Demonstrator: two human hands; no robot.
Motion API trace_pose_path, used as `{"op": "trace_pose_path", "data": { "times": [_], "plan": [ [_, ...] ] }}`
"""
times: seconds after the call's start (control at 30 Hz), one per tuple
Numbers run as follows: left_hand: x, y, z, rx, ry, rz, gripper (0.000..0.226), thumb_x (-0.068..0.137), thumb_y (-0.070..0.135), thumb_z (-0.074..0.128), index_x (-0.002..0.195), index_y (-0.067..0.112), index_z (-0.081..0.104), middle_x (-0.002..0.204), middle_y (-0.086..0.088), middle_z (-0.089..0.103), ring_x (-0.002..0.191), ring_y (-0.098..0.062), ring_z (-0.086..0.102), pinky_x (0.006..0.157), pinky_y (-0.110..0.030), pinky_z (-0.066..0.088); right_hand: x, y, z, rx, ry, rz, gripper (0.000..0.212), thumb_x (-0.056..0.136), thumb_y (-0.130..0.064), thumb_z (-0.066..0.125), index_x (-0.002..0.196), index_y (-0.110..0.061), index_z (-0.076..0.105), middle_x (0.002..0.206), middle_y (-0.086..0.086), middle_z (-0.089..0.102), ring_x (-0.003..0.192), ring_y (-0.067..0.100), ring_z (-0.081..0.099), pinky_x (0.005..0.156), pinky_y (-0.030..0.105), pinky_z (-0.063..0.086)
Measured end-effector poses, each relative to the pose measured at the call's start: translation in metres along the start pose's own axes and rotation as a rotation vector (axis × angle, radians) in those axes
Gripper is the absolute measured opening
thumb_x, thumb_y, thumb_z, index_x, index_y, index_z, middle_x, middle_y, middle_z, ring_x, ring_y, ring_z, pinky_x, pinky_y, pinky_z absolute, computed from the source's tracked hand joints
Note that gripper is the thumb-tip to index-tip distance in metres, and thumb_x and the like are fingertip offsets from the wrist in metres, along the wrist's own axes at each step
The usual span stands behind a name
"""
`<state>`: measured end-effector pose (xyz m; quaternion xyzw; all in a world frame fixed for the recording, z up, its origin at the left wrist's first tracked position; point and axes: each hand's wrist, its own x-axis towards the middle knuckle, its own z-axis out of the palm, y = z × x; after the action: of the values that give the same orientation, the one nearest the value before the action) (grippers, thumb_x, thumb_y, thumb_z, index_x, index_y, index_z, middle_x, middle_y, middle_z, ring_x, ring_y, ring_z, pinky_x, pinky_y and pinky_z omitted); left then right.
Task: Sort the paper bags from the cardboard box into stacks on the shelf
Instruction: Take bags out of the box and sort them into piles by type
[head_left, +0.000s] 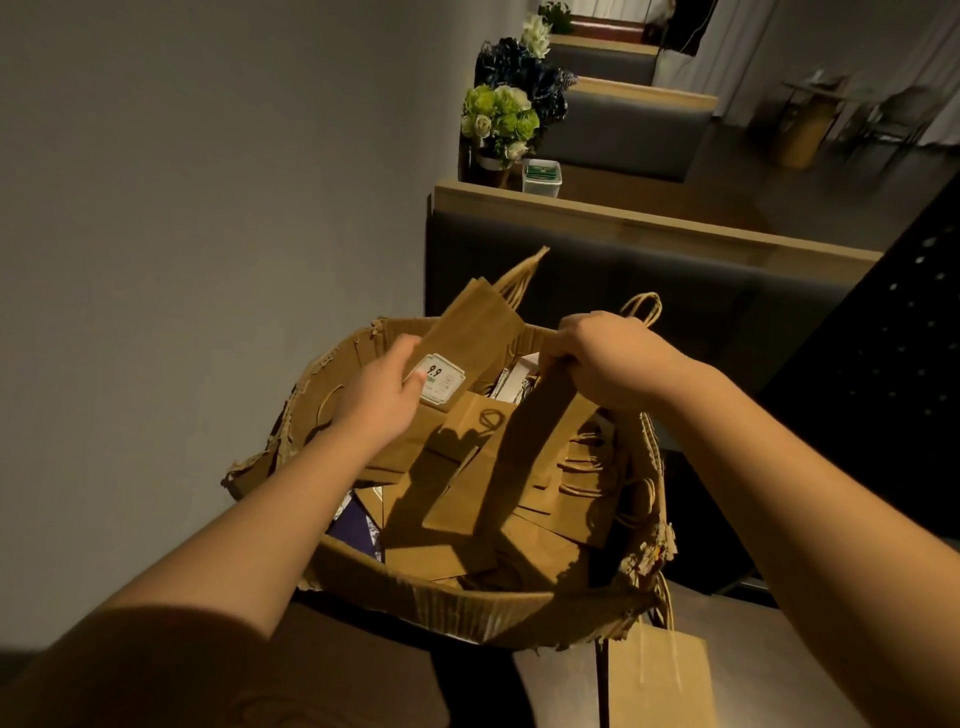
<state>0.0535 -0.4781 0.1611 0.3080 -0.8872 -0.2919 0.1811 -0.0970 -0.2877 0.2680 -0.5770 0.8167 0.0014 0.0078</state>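
I'm watching both hands working over the cardboard box (519, 603), each holding a paper bag.

Box w/ ragged, torn rim is sitting packed w/ flat brown kraft bags, twisted-cord handles showing along its right wall. Left hand (376, 400) is pinching a narrow bag (480, 325) near the box's far-left corner, thumb pressing on its white "9.9" sticker (441, 385), fingers behind; bag is tilting up past the far rim. Right hand (605, 358) is clenching closed on the top edge of a second bag (524, 457), hanging down into the box. Another bag (660, 680) is dangling outside the near-right corner.
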Motion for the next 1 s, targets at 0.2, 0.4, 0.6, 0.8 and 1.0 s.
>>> {"op": "trace_pose_path", "data": {
  "times": [0.2, 0.4, 0.6, 0.8, 1.0],
  "plan": [
    [-0.01, 0.011, 0.011, -0.284, -0.105, 0.007, 0.023, 0.099, 0.029, 0.049, 0.121, 0.034, 0.049, 0.107, 0.012, 0.065, 0.092, -0.009, 0.065, 0.078, -0.04, 0.056, -0.002, -0.005, 0.007, 0.032, 0.074, -0.038, 0.027, 0.092, -0.01, 0.051, 0.111, -0.024, 0.064, 0.107, 0.001, 0.054, 0.099, 0.019, 0.053, 0.077, 0.038, 0.054],
    [-0.027, 0.037, 0.016, -0.585, -0.248, -0.02, 0.02, 0.103, 0.03, 0.04, 0.116, 0.035, 0.055, 0.109, 0.005, 0.066, 0.102, -0.014, 0.062, 0.084, -0.034, 0.049, 0.004, -0.007, 0.015, 0.089, 0.205, -0.027, 0.036, 0.09, -0.002, 0.051, 0.118, -0.023, 0.062, 0.115, 0.002, 0.057, 0.106, 0.023, 0.053, 0.081, 0.041, 0.053],
    [-0.036, 0.042, 0.029, -0.487, -0.374, -0.017, 0.058, 0.092, 0.036, 0.061, 0.144, 0.025, 0.038, 0.149, 0.005, 0.041, 0.139, -0.017, 0.036, 0.114, -0.045, 0.032, 0.01, -0.017, 0.025, 0.114, 0.28, -0.024, 0.038, 0.088, 0.001, 0.054, 0.12, -0.019, 0.061, 0.119, 0.005, 0.055, 0.109, 0.023, 0.052, 0.087, 0.038, 0.05],
    [-0.035, 0.032, 0.034, -0.658, -0.2, -0.145, 0.035, 0.096, 0.023, 0.056, 0.128, 0.031, 0.046, 0.123, 0.011, 0.059, 0.119, -0.016, 0.056, 0.09, -0.033, 0.048, 0.0, -0.013, 0.048, 0.256, 0.614, 0.319, 0.064, 0.082, -0.029, 0.07, 0.14, -0.025, 0.042, 0.153, 0.007, 0.025, 0.143, 0.029, 0.02, 0.112, 0.048, 0.021],
    [-0.033, 0.032, 0.035, -0.832, -0.093, -0.251, 0.068, 0.087, 0.054, 0.059, 0.146, 0.034, 0.03, 0.145, 0.006, 0.047, 0.133, -0.016, 0.045, 0.109, -0.05, 0.037, -0.008, -0.017, 0.076, 1.257, 0.295, 0.616, 0.088, 0.083, -0.03, 0.074, 0.151, -0.025, 0.018, 0.153, 0.006, 0.031, 0.133, 0.024, 0.04, 0.104, 0.042, 0.043]
  ]
}}
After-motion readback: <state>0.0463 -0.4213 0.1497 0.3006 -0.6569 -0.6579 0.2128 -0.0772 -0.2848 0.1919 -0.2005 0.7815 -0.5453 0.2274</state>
